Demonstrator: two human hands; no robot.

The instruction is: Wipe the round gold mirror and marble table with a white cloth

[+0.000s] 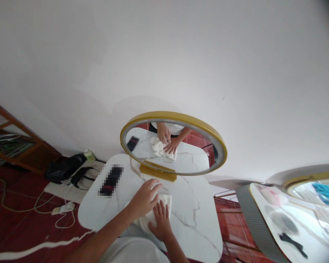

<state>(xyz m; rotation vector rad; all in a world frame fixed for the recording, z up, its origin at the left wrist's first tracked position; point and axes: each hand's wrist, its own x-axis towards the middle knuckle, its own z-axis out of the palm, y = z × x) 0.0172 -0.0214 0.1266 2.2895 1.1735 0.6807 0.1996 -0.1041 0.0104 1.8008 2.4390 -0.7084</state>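
Observation:
A white cloth (166, 199) lies rumpled on the white marble-patterned table (192, 208). My right hand (161, 221) rests flat on the cloth with its fingers spread. Just beside it, my left hand (146, 197) reaches over the cloth's left part, fingers apart and slightly bent; whether it touches the fabric I cannot tell. A round gold-framed mirror (189, 159) stands behind on a gold base (157, 172) and reflects both hands and the cloth. On the table's left side lies a dark pixelated object (111, 180), its kind hidden.
Left on the red floor (13, 212) are a black bag (65, 166), a green-white bottle (89, 155), a power strip (63, 208) and cables. A wooden shelf (30, 142) stands at far left. To the right, a second table (271, 215) holds another mirror (312, 179).

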